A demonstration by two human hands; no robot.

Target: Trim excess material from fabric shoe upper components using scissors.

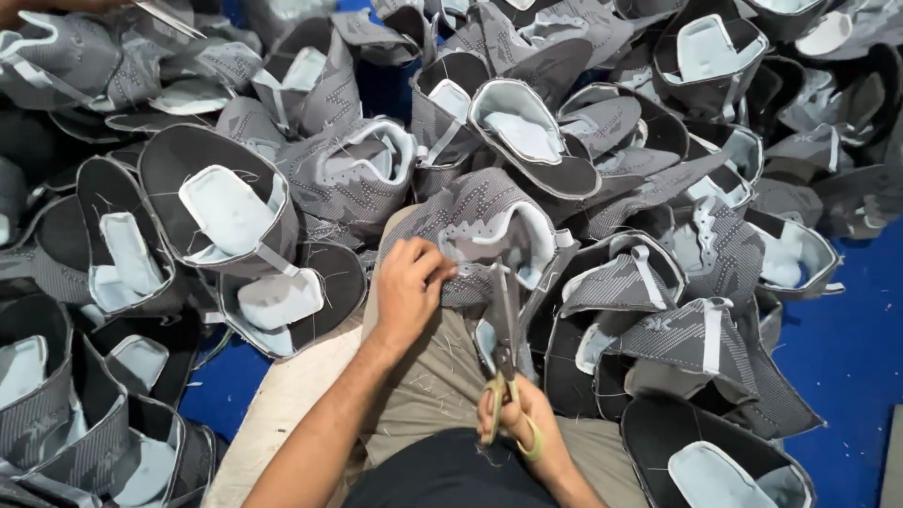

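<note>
My left hand [407,287] grips the edge of a grey patterned shoe upper [489,221] with a pale blue lining, which rests on my knee. My right hand [522,419] holds a pair of scissors [506,329] with yellow-green handles. The blades point up and away from me, and their tips reach the lower edge of that shoe upper, close to my left fingers. Loose thread ends lie on my khaki trouser leg [428,376].
A big heap of grey and black shoe uppers [235,216] with pale blue linings surrounds my lap on all sides. A blue floor [847,348] shows at the right and lower left. A pale board [282,404] lies under my left forearm.
</note>
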